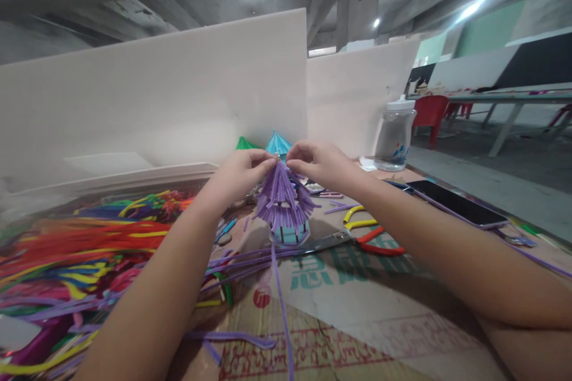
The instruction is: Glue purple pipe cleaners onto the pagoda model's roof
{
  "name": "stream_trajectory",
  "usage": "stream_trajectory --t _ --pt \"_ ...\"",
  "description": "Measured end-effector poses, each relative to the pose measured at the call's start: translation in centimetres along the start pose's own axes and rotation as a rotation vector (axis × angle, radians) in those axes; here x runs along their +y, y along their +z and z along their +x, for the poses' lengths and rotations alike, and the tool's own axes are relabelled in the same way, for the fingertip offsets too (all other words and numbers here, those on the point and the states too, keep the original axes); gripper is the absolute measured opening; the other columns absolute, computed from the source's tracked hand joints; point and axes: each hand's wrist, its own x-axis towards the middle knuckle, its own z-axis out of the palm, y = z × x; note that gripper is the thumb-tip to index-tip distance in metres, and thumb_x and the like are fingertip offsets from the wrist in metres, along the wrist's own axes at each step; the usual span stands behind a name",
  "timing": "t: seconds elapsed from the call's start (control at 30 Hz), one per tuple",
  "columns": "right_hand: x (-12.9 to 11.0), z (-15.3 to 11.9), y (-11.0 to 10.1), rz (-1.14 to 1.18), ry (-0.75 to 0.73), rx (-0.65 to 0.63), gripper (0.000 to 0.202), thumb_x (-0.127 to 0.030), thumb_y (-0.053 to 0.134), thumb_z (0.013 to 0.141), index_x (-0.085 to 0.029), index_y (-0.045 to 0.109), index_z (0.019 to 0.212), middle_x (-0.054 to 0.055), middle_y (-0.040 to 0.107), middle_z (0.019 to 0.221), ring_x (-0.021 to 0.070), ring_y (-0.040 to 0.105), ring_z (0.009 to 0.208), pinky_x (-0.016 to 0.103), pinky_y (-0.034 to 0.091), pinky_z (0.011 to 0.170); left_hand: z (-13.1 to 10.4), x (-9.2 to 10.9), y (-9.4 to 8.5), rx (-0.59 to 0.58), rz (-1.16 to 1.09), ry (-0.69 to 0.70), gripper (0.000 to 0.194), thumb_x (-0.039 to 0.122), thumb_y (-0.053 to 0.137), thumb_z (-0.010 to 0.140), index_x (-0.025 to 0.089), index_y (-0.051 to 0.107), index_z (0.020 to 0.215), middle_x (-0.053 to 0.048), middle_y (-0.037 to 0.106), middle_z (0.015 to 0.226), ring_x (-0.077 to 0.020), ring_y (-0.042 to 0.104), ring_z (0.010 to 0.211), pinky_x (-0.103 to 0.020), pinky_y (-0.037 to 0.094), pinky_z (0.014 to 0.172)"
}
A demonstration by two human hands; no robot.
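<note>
A small model pavilion (286, 196) stands upright on the cardboard, its tiered roof covered in purple fuzzy strips that look like pipe cleaners. My left hand (243, 175) pinches at the roof's tip from the left, thumb and fingertips closed there. From the right, my right hand (319, 164) meets the upper roof with its thumb and fingers drawn together; whatever lies between them is hidden. A long purple strip (279, 303) runs from the model's base toward me. Scissors with orange handles (379, 243) lie just right of the base, beside a yellow-handled tool (360, 218).
At left, a tray holds a heap of coloured strips (89, 238). Behind the model rise a blue cone roof (277, 141) and a green one (245, 143). A phone (460, 203) and a water bottle (394, 134) are on the right. White panels (179, 89) stand behind.
</note>
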Motion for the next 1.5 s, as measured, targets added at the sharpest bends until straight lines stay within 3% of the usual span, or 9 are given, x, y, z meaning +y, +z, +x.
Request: stream_trajectory --t 0.13,0.3,0.77,1.03,1.23,1.5 --pt "-0.2 -0.1 0.1 -0.023 -0.113 0.091 0.013 -0.026 0.064 0.087 -0.018 0.073 0.089 0.002 0.072 0.08 0.0149 0.063 0.073 0.029 0.044 0.068 -0.2 0.5 -0.2 -0.014 -0.071 -0.033 0.028 0.036 0.059 0.09 0.019 0.074 0.106 -0.004 0.077 0.1 -0.0185 0.068 0.089 -0.029 0.048 0.078" --pt "-0.3 -0.2 0.2 -0.004 -0.189 0.102 0.011 -0.022 0.064 0.086 -0.018 0.073 0.089 0.001 0.073 0.079 0.0143 0.065 0.074 0.027 0.046 0.07 -0.5 0.9 -0.5 -0.018 -0.038 -0.022 0.028 0.038 0.061 0.089 0.018 0.074 0.102 -0.004 0.077 0.096 -0.019 0.068 0.087 -0.029 0.049 0.075" --pt "-1.6 -0.5 -0.4 0.08 -0.059 0.018 0.011 -0.021 0.066 0.082 -0.019 0.067 0.093 -0.001 0.069 0.074 0.0141 0.063 0.07 0.027 0.046 0.066 -0.9 2.0 -1.0 -0.057 -0.02 -0.006 0.026 0.037 0.061 0.084 0.018 0.076 0.094 -0.003 0.075 0.085 -0.018 0.066 0.08 -0.028 0.049 0.073" --pt "-0.9 -0.2 -0.4 0.013 -0.058 0.04 0.013 -0.031 0.068 0.083 -0.019 0.064 0.082 0.0 0.067 0.074 0.0143 0.059 0.069 0.028 0.043 0.066 -1.2 1.4 -1.2 -0.184 -0.037 -0.024 0.042 0.047 0.068 0.082 0.021 0.065 0.115 -0.004 0.073 0.102 -0.0198 0.067 0.088 -0.03 0.049 0.074" --pt "-0.5 -0.1 -0.4 0.015 -0.057 0.038 0.011 -0.03 0.066 0.083 -0.019 0.063 0.081 0.0 0.065 0.073 0.0141 0.058 0.068 0.028 0.042 0.064 -1.3 1.4 -0.4 -0.192 0.02 0.024 0.046 0.04 0.071 0.08 0.02 0.056 0.119 -0.007 0.068 0.113 -0.0223 0.066 0.098 -0.032 0.049 0.079" --pt "-0.3 -0.1 -0.3 -0.031 -0.072 0.045 0.012 -0.03 0.065 0.085 -0.019 0.062 0.082 0.0 0.066 0.075 0.0141 0.058 0.069 0.028 0.042 0.066 -1.3 1.7 0.3 -0.164 -0.012 -0.001 0.039 0.035 0.07 0.082 0.02 0.055 0.115 -0.004 0.067 0.106 -0.0213 0.066 0.095 -0.031 0.048 0.076"
